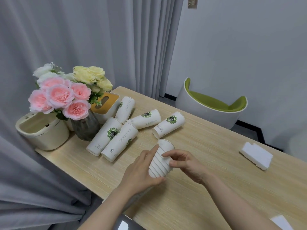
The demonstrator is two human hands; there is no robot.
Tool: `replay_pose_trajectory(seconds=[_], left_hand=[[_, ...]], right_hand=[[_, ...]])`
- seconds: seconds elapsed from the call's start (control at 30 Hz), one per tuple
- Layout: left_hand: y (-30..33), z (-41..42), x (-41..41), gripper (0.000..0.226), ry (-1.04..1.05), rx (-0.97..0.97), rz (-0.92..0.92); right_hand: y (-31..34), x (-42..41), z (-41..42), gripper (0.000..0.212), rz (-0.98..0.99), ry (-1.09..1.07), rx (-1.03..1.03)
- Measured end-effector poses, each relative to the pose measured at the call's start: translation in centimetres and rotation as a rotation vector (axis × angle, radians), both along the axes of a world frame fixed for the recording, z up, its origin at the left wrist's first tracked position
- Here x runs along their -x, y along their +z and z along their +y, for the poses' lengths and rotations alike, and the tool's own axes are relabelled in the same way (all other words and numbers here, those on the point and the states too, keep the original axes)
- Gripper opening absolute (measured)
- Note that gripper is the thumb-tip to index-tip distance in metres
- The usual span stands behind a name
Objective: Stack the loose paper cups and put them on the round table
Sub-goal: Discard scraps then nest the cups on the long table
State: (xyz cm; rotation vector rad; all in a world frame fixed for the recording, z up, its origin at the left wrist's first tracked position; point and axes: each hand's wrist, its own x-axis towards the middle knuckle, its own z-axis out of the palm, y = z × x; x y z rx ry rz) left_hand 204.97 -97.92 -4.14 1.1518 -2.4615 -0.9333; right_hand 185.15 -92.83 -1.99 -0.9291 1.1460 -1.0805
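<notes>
- Wooden table [216,188] carries five loose cups [168,125] lying on their sides near the vase [86,128].
- Your left hand [141,171] and right hand [186,163] both grip the nested stack of cups [160,160], held over the table.

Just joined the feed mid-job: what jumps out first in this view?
Both hands, left hand and right hand, grip a nested stack of cups just above the wooden table, front centre. Behind it, five loose paper cups lie on their sides. At far left stands a vase of pink and yellow flowers.
</notes>
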Motion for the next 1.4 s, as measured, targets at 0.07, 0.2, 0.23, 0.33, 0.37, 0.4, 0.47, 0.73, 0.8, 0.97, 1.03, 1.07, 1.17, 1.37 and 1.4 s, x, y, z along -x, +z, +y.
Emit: replay_pose_trajectory(seconds=[0.07,0.2,0.23,0.33,0.37,0.4,0.47,0.73,0.8,0.97,1.03,1.07,1.17,1.37,1.4], left_hand=[[0.0,0.0,0.0,0.108,0.016,-0.024,-0.003],[-0.2,0.1,-0.1,0.113,0.033,-0.097,-0.007],[-0.2,0.1,-0.1,0.111,0.036,-0.107,-0.003],[-0.4,0.3,-0.4,0.108,0.053,-0.098,-0.005],[-0.4,0.3,-0.5,0.108,0.061,-0.088,-0.009],[-0.5,0.3,-0.7,0.108,0.069,-0.083,-0.013],[-0.5,0.1,-1.2,0.106,0.077,-0.087,-0.022],[-0.3,0.0,-2.6,0.103,0.107,-0.099,-0.042],[-0.4,-0.1,-2.9,0.103,0.106,-0.100,-0.049],[-0.8,-0.3,-3.4,0.105,0.110,-0.094,-0.065],[-0.8,-0.4,-3.5,0.104,0.107,-0.095,-0.063],[-0.8,-0.5,-3.6,0.104,0.105,-0.095,-0.062],[-0.9,-0.6,-3.8,0.105,0.099,-0.094,-0.055],[-0.8,-1.1,-4.9,0.108,0.084,-0.067,-0.034],[-0.8,-1.1,-5.1,0.108,0.079,-0.064,-0.029]], right_hand=[[-0.4,-0.4,-0.1,0.030,-0.030,0.004,-0.003],[-1.3,-0.6,-0.2,0.031,-0.052,0.037,-0.011],[-1.4,-0.6,-0.3,0.032,-0.051,0.045,-0.013],[-1.5,0.2,-0.9,0.035,-0.012,-0.037,0.016],[-1.6,0.8,-1.1,0.035,0.046,-0.122,0.037],[-1.8,1.5,-1.4,0.035,0.140,-0.212,0.054],[-2.4,3.0,-1.9,0.039,0.392,-0.318,0.041],[-5.4,5.9,-2.5,0.049,0.675,-0.171,-0.113],[-5.7,5.8,-2.6,0.047,0.639,-0.151,-0.139],[-5.7,5.6,-2.8,0.041,0.531,-0.181,-0.146],[-5.5,5.6,-2.7,0.043,0.477,-0.195,-0.149],[-5.4,5.7,-2.6,0.044,0.464,-0.202,-0.146],[-4.9,5.7,-2.2,0.044,0.437,-0.240,-0.125],[-2.7,5.4,-1.9,0.039,0.347,-0.382,-0.051],[-2.2,5.3,-1.9,0.039,0.323,-0.413,-0.031]])
